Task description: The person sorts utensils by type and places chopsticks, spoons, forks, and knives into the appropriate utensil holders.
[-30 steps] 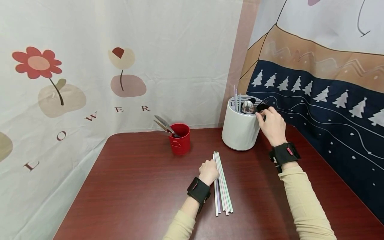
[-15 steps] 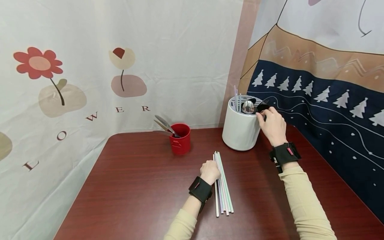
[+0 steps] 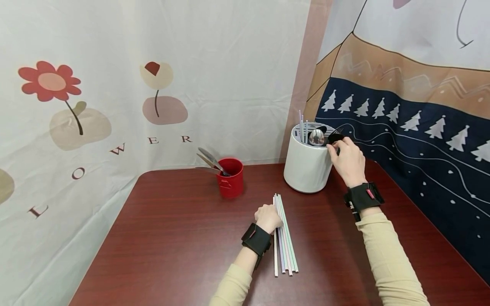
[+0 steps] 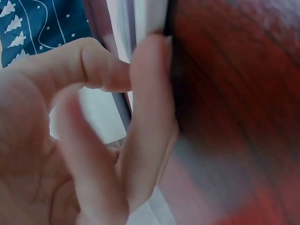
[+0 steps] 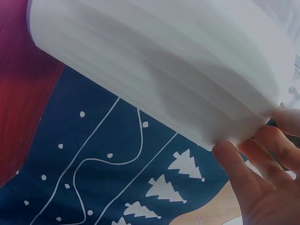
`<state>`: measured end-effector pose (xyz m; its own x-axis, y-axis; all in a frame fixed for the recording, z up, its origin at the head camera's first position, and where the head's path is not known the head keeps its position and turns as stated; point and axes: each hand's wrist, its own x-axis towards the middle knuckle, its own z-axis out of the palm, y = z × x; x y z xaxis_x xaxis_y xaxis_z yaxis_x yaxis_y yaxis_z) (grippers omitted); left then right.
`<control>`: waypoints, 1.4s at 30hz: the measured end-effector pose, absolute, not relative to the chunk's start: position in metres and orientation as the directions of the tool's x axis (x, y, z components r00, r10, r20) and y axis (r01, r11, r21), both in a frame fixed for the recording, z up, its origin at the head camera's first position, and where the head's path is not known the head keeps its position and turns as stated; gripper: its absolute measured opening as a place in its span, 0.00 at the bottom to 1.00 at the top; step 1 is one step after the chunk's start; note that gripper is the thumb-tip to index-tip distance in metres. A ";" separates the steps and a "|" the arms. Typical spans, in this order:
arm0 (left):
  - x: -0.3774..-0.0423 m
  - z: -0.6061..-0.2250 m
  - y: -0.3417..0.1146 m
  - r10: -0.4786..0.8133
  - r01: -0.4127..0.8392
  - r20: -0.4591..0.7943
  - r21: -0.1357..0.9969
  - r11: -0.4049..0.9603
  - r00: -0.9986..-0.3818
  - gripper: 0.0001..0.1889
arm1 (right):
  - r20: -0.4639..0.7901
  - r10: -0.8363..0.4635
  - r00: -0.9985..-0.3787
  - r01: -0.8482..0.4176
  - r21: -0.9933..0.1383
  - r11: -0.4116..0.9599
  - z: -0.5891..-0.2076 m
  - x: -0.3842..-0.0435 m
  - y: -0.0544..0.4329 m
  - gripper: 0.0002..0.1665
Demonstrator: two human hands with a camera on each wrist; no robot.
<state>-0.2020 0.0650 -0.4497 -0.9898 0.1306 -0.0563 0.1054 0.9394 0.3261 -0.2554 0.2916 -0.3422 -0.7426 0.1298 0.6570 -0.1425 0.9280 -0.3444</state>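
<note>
My left hand [image 3: 269,219] is over a bundle of several pale pastel chopsticks [image 3: 287,246] lying on the table. In the left wrist view its thumb and a bent finger pinch at the chopsticks [image 4: 149,16]; how many they hold is hidden. The right hand [image 3: 349,160] grips the rim of a white round cutlery holder [image 3: 306,168], with fingertips against its wall [image 5: 154,61] in the right wrist view. Out of the holder's slotted top stick thin chopsticks [image 3: 302,129], a spoon [image 3: 316,137] and dark-looking cutlery near the right fingers.
A red cup [image 3: 231,180] stands at the table's back, with several table knives [image 3: 209,158] leaning out to the left. The dark red table [image 3: 172,238] meets a pale curtain [image 3: 229,85] behind and a navy tree-print cloth [image 3: 413,148] at right.
The left hand has shifted slightly right along the chopsticks, and the sticks under it have moved a little. My right hand stays at the holder's rim.
</note>
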 end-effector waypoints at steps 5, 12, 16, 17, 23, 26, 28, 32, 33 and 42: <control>-0.205 -0.448 0.063 0.128 0.093 -0.082 0.339 0.936 -0.988 0.10 | 0.663 0.130 -0.737 -0.143 -0.342 0.929 -0.342 -0.256 0.292 0.18; -0.208 -0.443 0.059 0.140 0.115 -0.038 0.389 0.914 -0.989 0.13 | 0.661 0.131 -0.738 -0.141 -0.342 0.929 -0.343 -0.256 0.292 0.18; -0.208 -0.435 0.058 0.147 0.137 0.007 0.411 0.902 -0.989 0.15 | 0.663 0.132 -0.737 -0.140 -0.342 0.929 -0.343 -0.256 0.292 0.18; -0.208 -0.433 0.058 0.149 0.143 0.019 0.417 0.898 -0.989 0.16 | 0.663 0.133 -0.737 -0.141 -0.342 0.929 -0.343 -0.256 0.292 0.18; -0.205 -0.421 0.057 0.155 0.190 0.113 0.462 0.867 -0.981 0.22 | 0.665 0.132 -0.735 -0.143 -0.342 0.929 -0.343 -0.257 0.292 0.17; -0.205 -0.416 0.058 0.155 0.203 0.138 0.494 0.845 -0.978 0.23 | 0.665 0.132 -0.735 -0.143 -0.343 0.928 -0.344 -0.257 0.292 0.17; -0.205 -0.414 0.058 0.158 0.217 0.157 0.507 0.834 -0.975 0.22 | 0.665 0.133 -0.735 -0.145 -0.345 0.927 -0.344 -0.257 0.292 0.17; -0.205 -0.408 0.058 0.167 0.261 0.221 0.523 0.811 -0.961 0.13 | 0.664 0.134 -0.735 -0.146 -0.348 0.926 -0.344 -0.257 0.292 0.18; -0.204 -0.406 0.058 0.170 0.274 0.238 0.528 0.804 -0.956 0.11 | 0.664 0.135 -0.736 -0.145 -0.349 0.926 -0.344 -0.257 0.292 0.18; -0.203 -0.391 0.059 0.160 0.373 0.388 0.570 0.733 -0.908 0.02 | 0.657 0.136 -0.742 -0.144 -0.354 0.924 -0.343 -0.257 0.292 0.18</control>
